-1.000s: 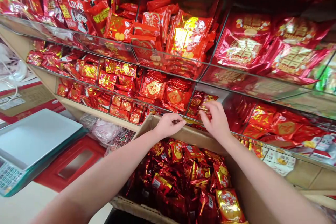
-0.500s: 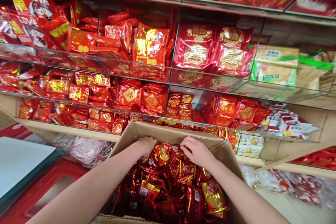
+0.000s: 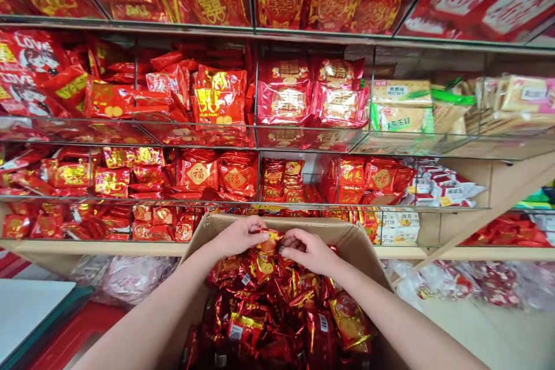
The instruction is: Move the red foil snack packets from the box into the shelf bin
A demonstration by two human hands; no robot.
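Observation:
In the head view an open cardboard box stands before me, filled with a heap of shiny red-and-gold snack packets. Above the far end of the heap, my left hand pinches a small red snack packet between thumb and fingers. My right hand is closed at that packet's right edge, its fingers curled and thumb pressed in. How much of the packet lies within the right fingers is partly hidden. Both forearms reach over the box's sides.
Behind the box rise shelves with clear dividers, stocked with red packets. White packets and green-and-beige packs sit to the right. Plastic-wrapped bundles lie under the shelf's bottom edge. A white-topped surface is at left.
My hands have risen from the heap and come closer together, with a red snack packet now between them. The view has tilted up and levelled, showing more of the upper shelf.

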